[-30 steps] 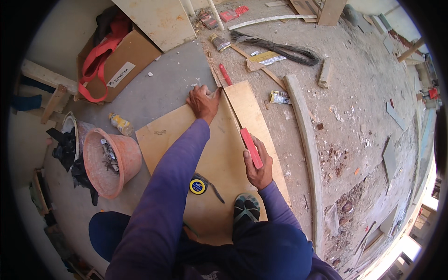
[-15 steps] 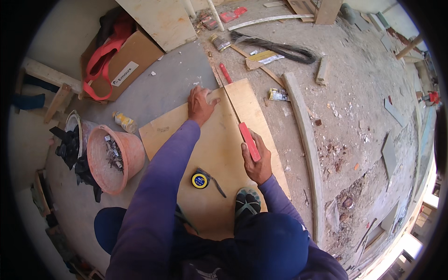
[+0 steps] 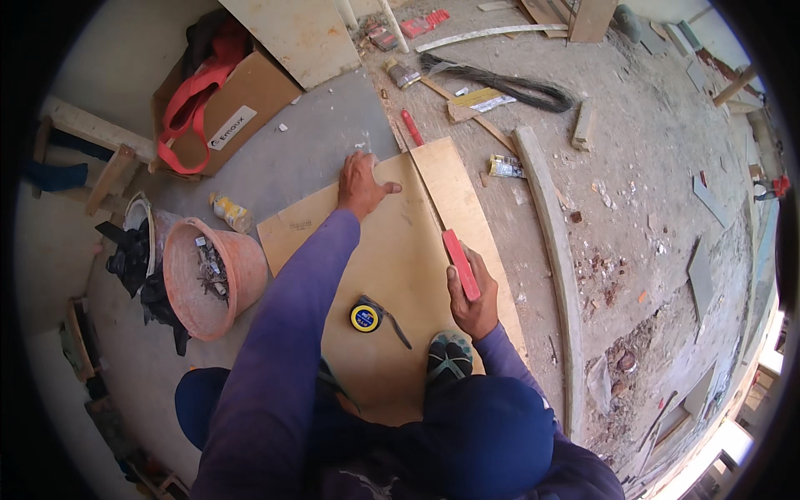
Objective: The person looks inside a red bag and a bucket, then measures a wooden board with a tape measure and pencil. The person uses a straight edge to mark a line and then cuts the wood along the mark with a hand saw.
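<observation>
A thin plywood sheet lies under me, with one of my sandaled feet on it. My right hand is closed around the red handle of a handsaw. The saw's narrow blade, seen nearly edge-on, runs away from me along the sheet and past its far edge. Near that far edge, my left hand rests on the plywood with its thumb spread out, holding nothing. A black and yellow tape measure sits on the sheet between my arms, its strap trailing toward my foot.
On the left stand a pinkish bucket of scraps, a yellow-labelled bottle and a cardboard box. A red slim object lies beyond the sheet. To the right are a long timber, a wire bundle and scattered rubble.
My right hand has drawn the saw back toward me a little. The left hand stays at its place on the plywood. The whole view has shifted slightly.
</observation>
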The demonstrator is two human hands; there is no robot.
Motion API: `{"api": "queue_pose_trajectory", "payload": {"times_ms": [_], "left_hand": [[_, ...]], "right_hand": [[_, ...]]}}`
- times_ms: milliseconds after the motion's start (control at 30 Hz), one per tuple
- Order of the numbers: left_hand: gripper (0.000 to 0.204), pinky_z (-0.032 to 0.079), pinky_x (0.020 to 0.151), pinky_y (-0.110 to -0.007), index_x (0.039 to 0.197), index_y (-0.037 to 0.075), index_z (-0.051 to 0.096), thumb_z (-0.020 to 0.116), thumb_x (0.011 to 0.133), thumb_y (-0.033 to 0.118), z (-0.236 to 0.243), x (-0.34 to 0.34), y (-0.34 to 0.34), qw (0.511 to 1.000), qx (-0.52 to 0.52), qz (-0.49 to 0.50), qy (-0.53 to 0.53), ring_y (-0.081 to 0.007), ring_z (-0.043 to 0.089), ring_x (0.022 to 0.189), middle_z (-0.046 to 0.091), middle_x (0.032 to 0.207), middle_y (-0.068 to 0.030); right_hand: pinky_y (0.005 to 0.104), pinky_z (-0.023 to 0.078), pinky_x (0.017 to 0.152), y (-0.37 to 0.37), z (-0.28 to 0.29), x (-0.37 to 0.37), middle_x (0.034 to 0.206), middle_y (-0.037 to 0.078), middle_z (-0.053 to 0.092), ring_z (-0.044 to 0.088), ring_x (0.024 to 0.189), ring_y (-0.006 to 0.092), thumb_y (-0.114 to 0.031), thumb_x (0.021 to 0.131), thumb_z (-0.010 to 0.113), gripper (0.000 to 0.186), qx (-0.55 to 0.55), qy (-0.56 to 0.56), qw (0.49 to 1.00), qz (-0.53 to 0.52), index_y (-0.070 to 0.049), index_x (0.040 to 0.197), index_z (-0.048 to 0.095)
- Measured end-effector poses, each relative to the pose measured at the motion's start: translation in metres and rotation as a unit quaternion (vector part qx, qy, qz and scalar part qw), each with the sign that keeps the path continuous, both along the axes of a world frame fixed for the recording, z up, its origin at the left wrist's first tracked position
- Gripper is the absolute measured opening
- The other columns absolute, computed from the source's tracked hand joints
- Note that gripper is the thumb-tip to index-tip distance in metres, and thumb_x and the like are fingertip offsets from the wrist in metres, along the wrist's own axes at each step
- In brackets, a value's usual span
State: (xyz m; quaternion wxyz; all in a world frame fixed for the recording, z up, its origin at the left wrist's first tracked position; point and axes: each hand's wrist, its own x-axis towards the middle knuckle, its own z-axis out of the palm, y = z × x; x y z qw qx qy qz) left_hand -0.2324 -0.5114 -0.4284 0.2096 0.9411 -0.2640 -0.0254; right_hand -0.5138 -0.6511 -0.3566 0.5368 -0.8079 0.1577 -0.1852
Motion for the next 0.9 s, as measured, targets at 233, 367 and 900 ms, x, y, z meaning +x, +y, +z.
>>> {"api": "queue_pose_trajectory", "payload": {"times_ms": [233,367,900], "left_hand": [[0.068,0.046,0.111,-0.051,0.107,-0.004,0.065,0.101,0.067,0.037,0.009,0.002,-0.017,1.000,-0.011,-0.012,0.024,-0.0452,0.056,0.127,0.065,0.122,-0.0284],[0.067,0.047,0.110,-0.050,0.107,-0.003,0.065,0.101,0.067,0.036,0.009,0.002,-0.019,0.998,0.010,-0.016,0.056,-0.0444,0.056,0.126,0.065,0.122,-0.0274],[0.067,0.046,0.110,-0.052,0.105,-0.002,0.065,0.102,0.064,0.037,0.011,0.012,-0.012,0.998,0.033,-0.020,0.055,-0.0454,0.057,0.126,0.065,0.123,-0.0296]], "right_hand": [[0.0451,0.061,0.089,-0.012,0.002,0.046,0.113,0.030,0.074,0.074,0.106,0.0461,-0.012,0.103,0.067,0.038,-0.004,0.005,1.000,-0.009,0.003,0.137,0.059],[0.0458,0.061,0.086,-0.017,-0.009,0.067,0.110,0.030,0.074,0.074,0.102,0.0462,-0.012,0.102,0.068,0.037,0.005,0.026,1.000,-0.013,0.003,0.135,0.060],[0.0370,0.057,0.085,-0.003,-0.006,0.038,0.111,0.024,0.073,0.075,0.094,0.0334,-0.017,0.107,0.064,0.036,0.018,0.020,0.999,-0.016,0.006,0.135,0.064]]}}
